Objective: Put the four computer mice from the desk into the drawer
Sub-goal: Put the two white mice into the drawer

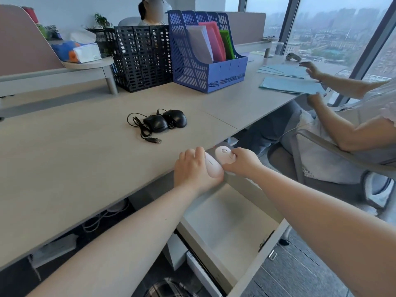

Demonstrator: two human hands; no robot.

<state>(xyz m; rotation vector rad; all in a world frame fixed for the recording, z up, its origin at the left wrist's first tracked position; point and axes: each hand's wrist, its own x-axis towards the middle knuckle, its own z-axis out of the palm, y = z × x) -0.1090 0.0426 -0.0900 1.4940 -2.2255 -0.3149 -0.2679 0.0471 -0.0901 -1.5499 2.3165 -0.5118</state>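
Observation:
My left hand [194, 168] grips a pale pink mouse [214, 168] at the desk's front edge. Beside it my right hand [241, 162] holds a second pale pink mouse [224, 154] just past the edge, above the far end of the open drawer [227, 228]. The drawer is pulled out under the desk and its inside looks bare. Two black wired mice, one on the left [156, 123] and one on the right [175, 118], lie together in the middle of the desk [75, 157], their cables and a USB plug [153, 139] coiled at the left.
A black mesh file rack [140, 57] and a blue file holder [205, 50] with folders stand at the back. A second person sits at the right with blue folders [289, 84], their chair [321, 159] close to the drawer. A tissue box [85, 52] rests on a shelf.

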